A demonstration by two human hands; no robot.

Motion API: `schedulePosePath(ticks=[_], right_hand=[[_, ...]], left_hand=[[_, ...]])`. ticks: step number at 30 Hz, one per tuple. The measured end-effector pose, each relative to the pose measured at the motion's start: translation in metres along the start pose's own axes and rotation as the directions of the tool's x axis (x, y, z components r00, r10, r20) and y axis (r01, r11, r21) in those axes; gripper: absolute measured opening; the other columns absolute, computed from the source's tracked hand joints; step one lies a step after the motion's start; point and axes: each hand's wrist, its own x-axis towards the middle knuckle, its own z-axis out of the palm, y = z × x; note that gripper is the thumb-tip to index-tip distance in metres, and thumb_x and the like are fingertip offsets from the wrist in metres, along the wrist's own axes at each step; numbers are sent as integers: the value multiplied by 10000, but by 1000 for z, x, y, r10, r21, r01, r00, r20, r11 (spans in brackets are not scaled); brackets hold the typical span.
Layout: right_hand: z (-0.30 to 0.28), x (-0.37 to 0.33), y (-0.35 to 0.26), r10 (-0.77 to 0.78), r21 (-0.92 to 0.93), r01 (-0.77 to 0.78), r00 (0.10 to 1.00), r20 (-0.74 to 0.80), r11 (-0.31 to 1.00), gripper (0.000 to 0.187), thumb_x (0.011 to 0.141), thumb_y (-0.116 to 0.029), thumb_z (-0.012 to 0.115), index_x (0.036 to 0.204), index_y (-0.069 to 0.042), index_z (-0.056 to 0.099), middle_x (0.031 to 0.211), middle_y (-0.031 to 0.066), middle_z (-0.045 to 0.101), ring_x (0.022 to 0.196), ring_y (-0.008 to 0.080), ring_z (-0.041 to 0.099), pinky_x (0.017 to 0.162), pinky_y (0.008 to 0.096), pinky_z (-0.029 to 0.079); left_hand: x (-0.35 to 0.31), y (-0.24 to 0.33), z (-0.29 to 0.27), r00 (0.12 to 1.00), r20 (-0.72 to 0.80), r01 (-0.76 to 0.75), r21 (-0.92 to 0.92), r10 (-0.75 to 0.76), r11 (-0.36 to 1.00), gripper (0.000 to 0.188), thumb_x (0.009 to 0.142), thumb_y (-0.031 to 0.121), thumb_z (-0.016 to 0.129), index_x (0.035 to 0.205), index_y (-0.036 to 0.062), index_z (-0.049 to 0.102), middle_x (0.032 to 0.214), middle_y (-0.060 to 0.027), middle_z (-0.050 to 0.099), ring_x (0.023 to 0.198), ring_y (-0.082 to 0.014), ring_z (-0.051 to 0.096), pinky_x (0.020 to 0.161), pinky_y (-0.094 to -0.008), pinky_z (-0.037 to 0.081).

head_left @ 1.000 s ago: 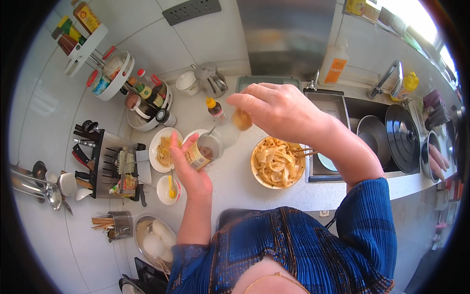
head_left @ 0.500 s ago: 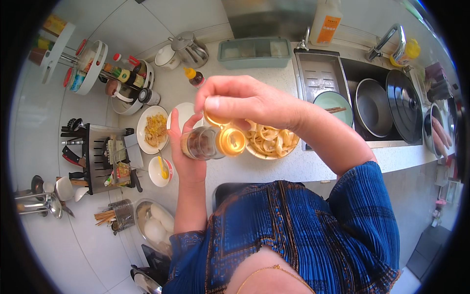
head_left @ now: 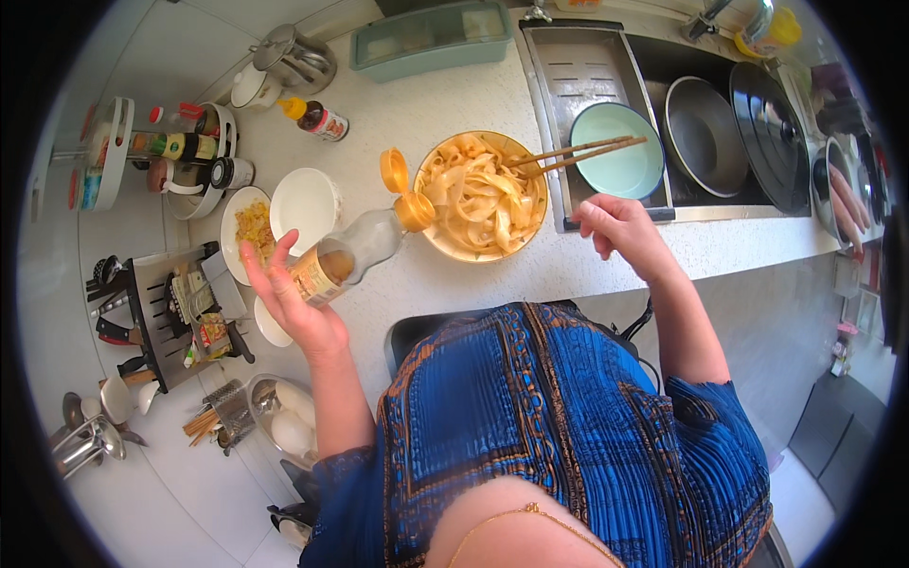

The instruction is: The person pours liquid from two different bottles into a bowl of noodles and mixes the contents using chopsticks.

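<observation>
My left hand [head_left: 301,312] is wrapped round a clear seasoning bottle [head_left: 376,244] with a label and some brown contents. Its yellow flip cap [head_left: 394,172] stands open. The bottle is tilted, with its spout near the left rim of a bowl of wide noodles [head_left: 481,194]. A pair of wooden chopsticks [head_left: 578,154] rests in the noodles, the ends reaching right over a pale green bowl [head_left: 617,156]. My right hand [head_left: 615,230] hovers by the counter's front edge, below the green bowl, its fingers curled together with nothing visible in them.
Left of the bottle are a white bowl [head_left: 305,204] and a plate of chopped yellow food [head_left: 248,227]. A sauce bottle [head_left: 317,118] and a green lidded box [head_left: 431,43] stand farther back. The sink on the right holds a dark pan [head_left: 708,133]. A knife rack [head_left: 175,312] is at far left.
My right hand has left the bottle's cap and moved right, toward the sink side. The bottle has moved down and left in view, its cap now swung open. The noodles and chopsticks are now uncovered.
</observation>
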Motion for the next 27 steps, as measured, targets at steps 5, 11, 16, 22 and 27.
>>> schedulePosePath(ticks=[5, 11, 16, 22, 27], right_hand=[[15, 28, 26, -4, 259, 58, 979, -206, 964, 530, 871, -269, 634, 1299, 7, 491, 854, 52, 577, 602, 72, 519, 524, 232, 468], [25, 56, 9, -120, 345, 252, 925, -361, 904, 550, 841, -274, 679, 1275, 17, 508, 835, 31, 575, 563, 66, 504, 510, 221, 459], [25, 65, -4, -242, 197, 350, 872, -426, 916, 331, 847, -338, 671, 1016, -55, 648, 777, -13, 570, 592, 40, 470, 501, 208, 386], [20, 66, -10, -442, -51, 443, 867, -230, 895, 299, 875, -313, 648, 825, -18, 662, 655, -3, 600, 593, 57, 504, 504, 223, 408], [0, 42, -20, -426, 122, 487, 840, -337, 865, 267, 908, -269, 613, 797, -29, 646, 626, -31, 574, 497, 34, 464, 447, 194, 353]], left_hand=[[-2, 1, 7, 1000, 21, -13, 26, 12, 1000, 606, 998, 386, 386, 1479, 102, 152, 1289, -178, 487, 1174, -262, 490, 1007, -419, 393], [-3, -1, 11, 998, 32, -50, 59, 48, 997, 601, 1002, 369, 381, 1477, 88, 144, 1291, -178, 479, 1184, -266, 485, 1014, -421, 389], [-6, 3, 17, 997, 23, -75, 90, 73, 993, 596, 1003, 353, 389, 1473, 81, 144, 1278, -178, 484, 1181, -267, 487, 1012, -417, 393], [-4, 2, 17, 988, 49, -150, 174, 144, 973, 608, 996, 334, 419, 1469, 72, 141, 1259, -178, 490, 1166, -262, 495, 1003, -415, 398], [-4, 5, 20, 980, 71, -197, 247, 185, 949, 643, 985, 337, 448, 1467, 54, 130, 1242, -188, 496, 1148, -259, 501, 997, -406, 396]])
